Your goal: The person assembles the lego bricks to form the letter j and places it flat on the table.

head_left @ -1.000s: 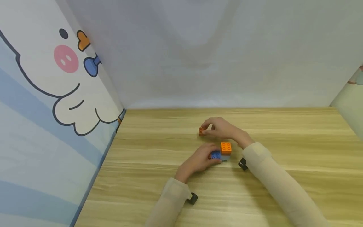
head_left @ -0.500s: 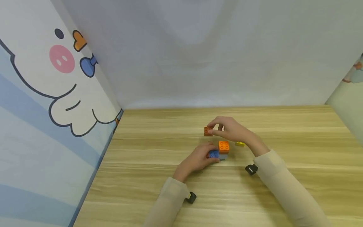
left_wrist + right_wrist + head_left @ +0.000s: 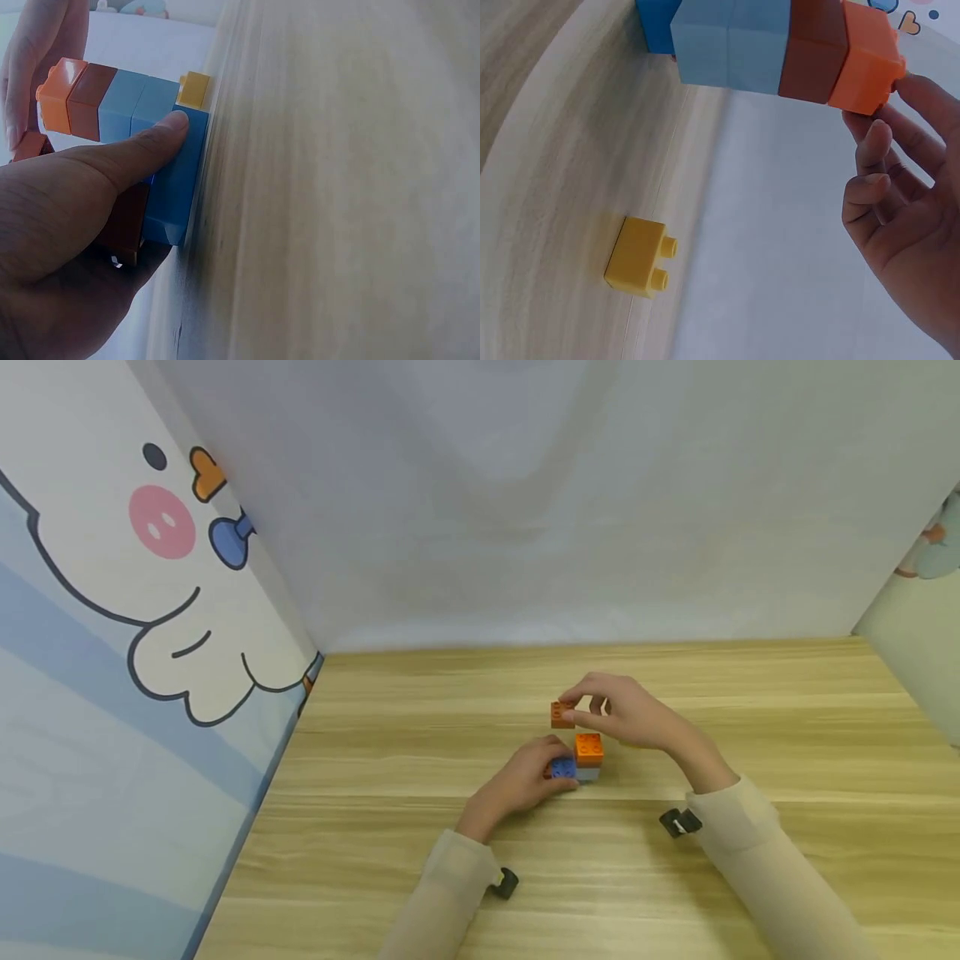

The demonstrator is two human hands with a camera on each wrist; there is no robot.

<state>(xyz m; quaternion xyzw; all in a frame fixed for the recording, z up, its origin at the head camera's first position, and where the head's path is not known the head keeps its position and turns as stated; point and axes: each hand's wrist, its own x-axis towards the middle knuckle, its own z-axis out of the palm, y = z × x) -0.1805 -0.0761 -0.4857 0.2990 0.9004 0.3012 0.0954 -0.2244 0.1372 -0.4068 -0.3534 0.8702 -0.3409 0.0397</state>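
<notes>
My left hand (image 3: 522, 779) grips the low side of a toy brick build standing on the table, its thumb lying along the blue base brick (image 3: 178, 180). The build carries a blue studded brick (image 3: 563, 767) and a tower of light blue bricks (image 3: 731, 45), a brown brick (image 3: 91, 100) and an orange brick (image 3: 588, 746) on top. Behind the tower, my right hand (image 3: 626, 713) pinches a loose reddish-brown brick (image 3: 562, 716) between thumb and fingers, held apart from the build. In the right wrist view the loose brick is hidden behind the orange brick.
A yellow brick (image 3: 634, 256) lies on the wooden table (image 3: 390, 735) beyond the build; in the head view the right hand hides it. A pale wall (image 3: 525, 527) closes the back, and a printed panel (image 3: 82, 693) stands along the left.
The right hand has carried the reddish-brown brick rightward, to behind the tower. The yellow brick showed beside the right wrist half a second ago. The left hand keeps its grip on the build.
</notes>
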